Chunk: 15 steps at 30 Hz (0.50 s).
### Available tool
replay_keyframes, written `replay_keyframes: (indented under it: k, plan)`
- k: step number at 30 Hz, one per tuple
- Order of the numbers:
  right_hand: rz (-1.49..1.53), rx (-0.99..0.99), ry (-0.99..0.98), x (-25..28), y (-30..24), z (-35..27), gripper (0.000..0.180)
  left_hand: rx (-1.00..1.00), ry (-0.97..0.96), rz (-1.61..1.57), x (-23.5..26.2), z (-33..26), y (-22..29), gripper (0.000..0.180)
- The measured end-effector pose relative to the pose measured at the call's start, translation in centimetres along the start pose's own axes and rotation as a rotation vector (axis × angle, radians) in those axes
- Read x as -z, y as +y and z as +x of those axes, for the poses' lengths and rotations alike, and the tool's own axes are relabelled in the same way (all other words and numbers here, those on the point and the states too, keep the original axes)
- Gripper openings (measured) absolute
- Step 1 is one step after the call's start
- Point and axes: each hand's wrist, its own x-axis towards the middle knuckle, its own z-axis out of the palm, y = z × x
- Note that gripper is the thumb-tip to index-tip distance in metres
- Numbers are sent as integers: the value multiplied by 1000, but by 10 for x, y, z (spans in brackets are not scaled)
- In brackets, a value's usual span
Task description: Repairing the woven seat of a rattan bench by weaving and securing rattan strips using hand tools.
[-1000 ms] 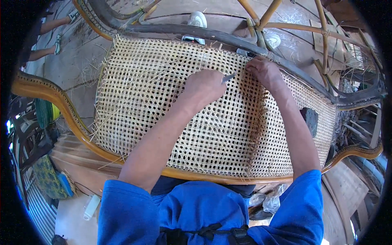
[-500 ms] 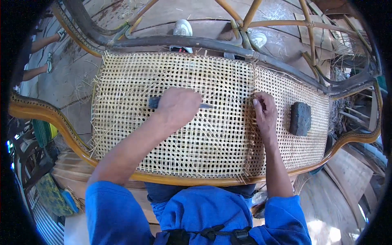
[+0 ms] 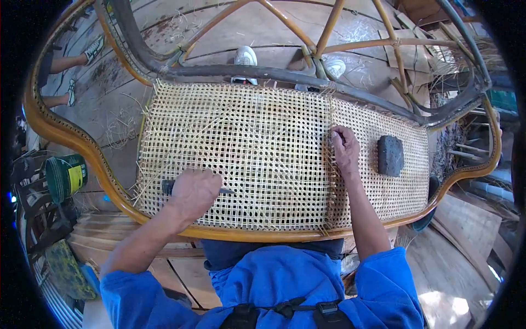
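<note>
A woven cane panel [image 3: 263,159] fills the chair frame across my lap. My left hand [image 3: 196,189] is closed round a knife [image 3: 169,187]. Its dark handle sticks out to the left of my fist and a slim pointed blade out to the right, close over the near-left weave. My right hand [image 3: 346,151] rests on the panel beside the seam of loose cane ends, fingers curled in. Whatever those fingers may hold is hidden. To the right of that hand a dark rough block [image 3: 390,156] lies on the cane.
A curved rattan frame [image 3: 118,197] borders the panel, with grey-wrapped poles [image 3: 257,72] at its far edge. A green bucket [image 3: 68,176] stands at left. Another person's legs [image 3: 68,64] show at far left. Cane scraps lie on the floor.
My left hand, holding the knife, has moved from the panel's middle toward me and to the left. My right hand stays by the seam. The view has shifted slightly.
</note>
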Motion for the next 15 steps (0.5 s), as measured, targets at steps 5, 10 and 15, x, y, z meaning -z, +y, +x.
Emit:
replay_keyframes:
  k: [5,10,15]
  plan:
    - [52,1,27,3,1,1,16,150,-118,-43,4,-50,-6,10]
    - [79,30,52,6,-1,5,15,296,-148,0,8,-95,-12,14]
    - [-23,-69,25,2,-4,2,15,348,-175,24,5,-147,-13,18]
